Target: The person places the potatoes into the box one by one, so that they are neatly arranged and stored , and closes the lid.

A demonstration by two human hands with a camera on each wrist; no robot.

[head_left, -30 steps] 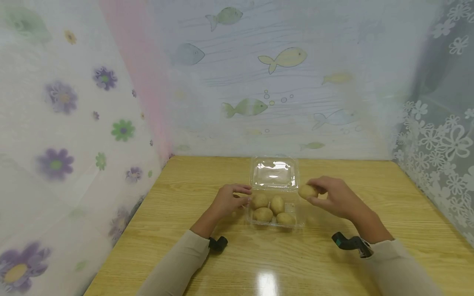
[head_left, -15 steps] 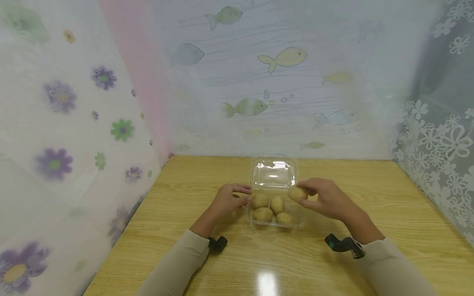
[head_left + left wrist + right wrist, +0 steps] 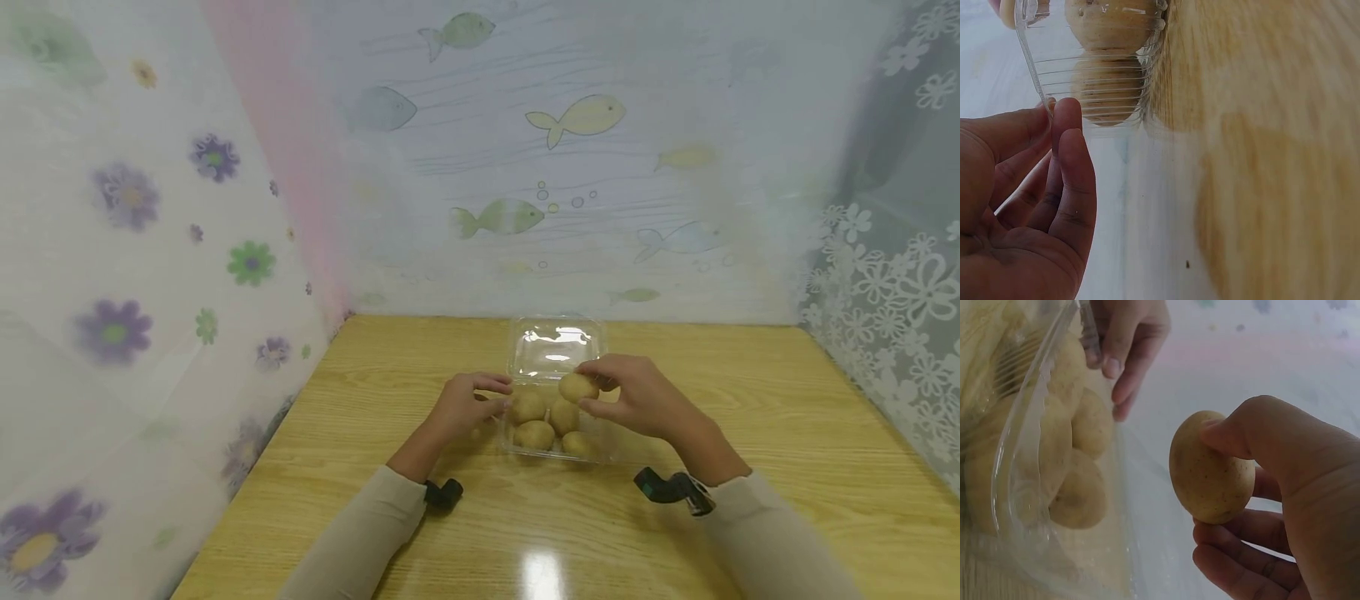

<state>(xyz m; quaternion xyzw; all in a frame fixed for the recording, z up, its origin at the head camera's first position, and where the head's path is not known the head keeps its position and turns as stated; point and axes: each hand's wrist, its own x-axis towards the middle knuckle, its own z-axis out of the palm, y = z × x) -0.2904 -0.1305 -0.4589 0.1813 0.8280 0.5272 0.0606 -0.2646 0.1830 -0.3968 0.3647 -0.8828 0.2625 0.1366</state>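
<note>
A clear plastic clamshell box [image 3: 555,457] rests on the table, its lid [image 3: 557,354] raised behind it. Several potatoes [image 3: 533,435] lie inside, also visible through the ribbed wall in the left wrist view. My right hand [image 3: 637,396] pinches another potato [image 3: 1210,478] between thumb and fingers, above the box's back right part. My left hand [image 3: 461,408] is at the box's left side; in the left wrist view its thumb and fingertips pinch the clear rim [image 3: 1032,72].
The wood-grain table [image 3: 465,533] runs back to a wall sheet printed with fish [image 3: 577,117]. Flower-printed sheets [image 3: 112,333] hang at the left and right. Dark devices [image 3: 444,495] are strapped on both wrists.
My right hand has moved left with its potato, from beside the box to above the potatoes inside. The left hand has stayed at the box's left rim.
</note>
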